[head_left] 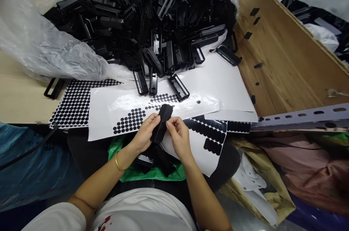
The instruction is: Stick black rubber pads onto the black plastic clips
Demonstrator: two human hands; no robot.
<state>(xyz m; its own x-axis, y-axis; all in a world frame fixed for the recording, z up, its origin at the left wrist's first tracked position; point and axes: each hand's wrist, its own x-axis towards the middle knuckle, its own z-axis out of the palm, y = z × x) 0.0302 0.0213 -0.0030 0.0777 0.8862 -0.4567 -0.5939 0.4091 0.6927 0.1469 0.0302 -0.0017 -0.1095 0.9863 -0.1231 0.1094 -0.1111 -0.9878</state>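
Between my two hands is a black plastic part (161, 124) with a ribbed, carbon-look face. My left hand (145, 132) is closed on its left side, thumb along the edge. The fingers of my right hand (178, 134) are pinched together at its right edge; whether they hold a small sticker I cannot make out. Just beyond the part lies a white sheet (102, 111) with rows of round black stickers (133, 119). Another black part with an open frame (179, 87) rests on that sheet.
A large heap of black parts (152, 9) spills from a clear plastic bag (54, 45). A wooden board (283, 49) stands at the right. More dot sheets (77, 102) lie at the left. A green bag (128, 173) with black parts sits on my lap.
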